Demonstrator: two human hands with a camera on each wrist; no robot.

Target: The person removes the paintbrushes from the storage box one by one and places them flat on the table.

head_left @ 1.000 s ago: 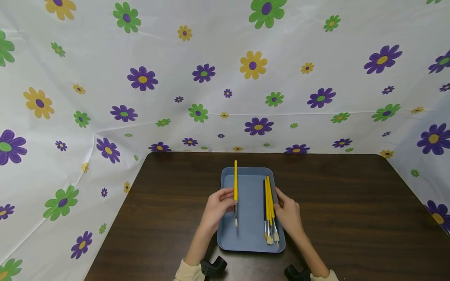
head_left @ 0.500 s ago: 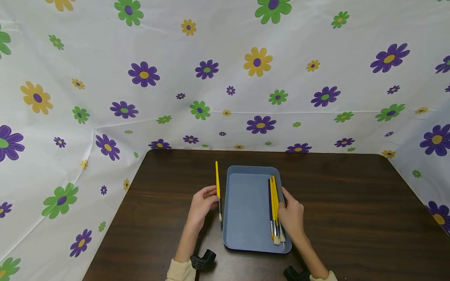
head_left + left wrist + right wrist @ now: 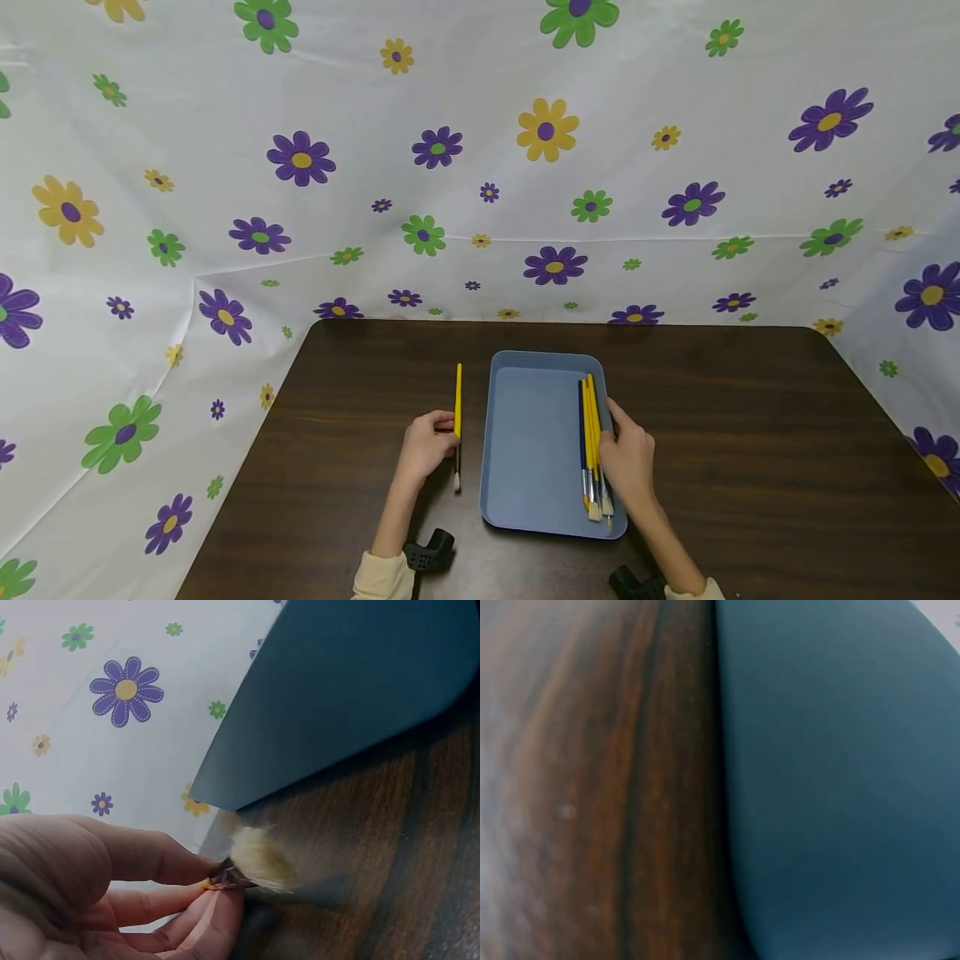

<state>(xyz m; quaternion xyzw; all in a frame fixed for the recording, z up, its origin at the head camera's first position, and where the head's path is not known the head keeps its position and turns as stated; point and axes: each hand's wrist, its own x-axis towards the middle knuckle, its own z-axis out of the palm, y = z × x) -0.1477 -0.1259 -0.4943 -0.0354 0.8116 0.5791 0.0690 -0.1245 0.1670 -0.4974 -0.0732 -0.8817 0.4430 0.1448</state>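
My left hand (image 3: 427,447) pinches a yellow-handled paintbrush (image 3: 458,398) between thumb and fingers, just left of the tray. Its pale bristles (image 3: 259,859) point toward me, low over the table. At the right side of the blue-grey tray (image 3: 525,442), my right hand (image 3: 628,460) grips the rim, thumb on the inner side and a finger along the outside. Several more paintbrushes (image 3: 591,417), yellow-handled and one dark-handled, lie inside along that right wall, bristles toward me. The right wrist view shows the tray's outer wall (image 3: 840,780) but not the hand.
The dark wood table (image 3: 750,442) extends on both sides of the tray. Behind it hangs a white flower-patterned cloth (image 3: 450,192), which also covers the sides. A black wrist camera (image 3: 431,552) sits on the left forearm.
My left hand has carried the paintbrush leftward out over the tray's edge and lowered it toward the table. The tray appears slightly farther right, with my right hand still at its rim.
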